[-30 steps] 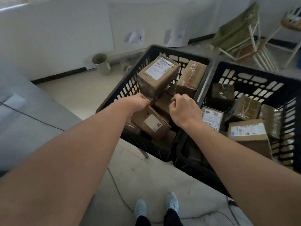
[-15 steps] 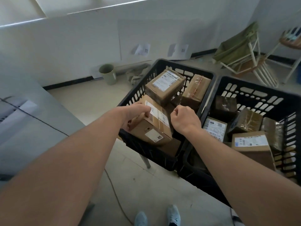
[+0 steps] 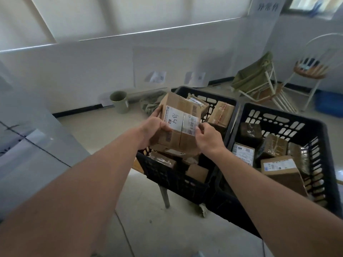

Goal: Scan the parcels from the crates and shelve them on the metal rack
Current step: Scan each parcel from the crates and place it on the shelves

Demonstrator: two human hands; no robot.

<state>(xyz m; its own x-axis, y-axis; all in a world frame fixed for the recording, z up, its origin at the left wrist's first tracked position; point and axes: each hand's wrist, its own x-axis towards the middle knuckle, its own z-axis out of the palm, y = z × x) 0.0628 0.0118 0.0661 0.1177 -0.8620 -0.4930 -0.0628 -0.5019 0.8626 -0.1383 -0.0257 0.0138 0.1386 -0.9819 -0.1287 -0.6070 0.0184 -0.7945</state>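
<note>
A brown cardboard parcel [image 3: 181, 125] with a white label marked "134" is lifted above the left black crate [image 3: 172, 175]. My left hand [image 3: 155, 127] grips its left side, thumb across the label's edge. My right hand [image 3: 207, 136] holds its right lower corner with curled fingers. Several more brown parcels lie in that crate. The right black crate [image 3: 278, 115] also holds several parcels, one with a white label [image 3: 243, 153] facing up. The metal rack is out of view.
A grey table surface [image 3: 33, 160] with papers lies at the left. A green bin [image 3: 119, 101] stands by the white wall. Two white-framed chairs [image 3: 267, 86] stand at the back right, one draped with green cloth. A cable runs across the floor below me.
The parcel has come up out of the left crate and turned so its label faces me. My right hand, empty before, now holds the parcel's corner. The view has tilted upward.
</note>
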